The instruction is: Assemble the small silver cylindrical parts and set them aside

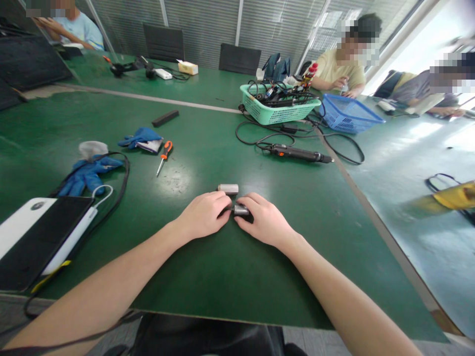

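Both my hands rest on the green table (230, 267) and meet in the middle. My left hand (203, 214) and my right hand (264, 220) have their fingers curled around a small grey metal cylinder (241, 210) held between them. A second short metal cylinder (228, 188) lies loose on the table just beyond my left fingers, touched by neither hand.
An electric screwdriver (299, 154) with a black cable lies far right. An orange-handled screwdriver (164, 156), blue gloves (88, 173) and a phone on a power bank (35, 237) are at left. Green (276, 113) and blue (347, 116) baskets stand behind. Other people sit at the far edges.
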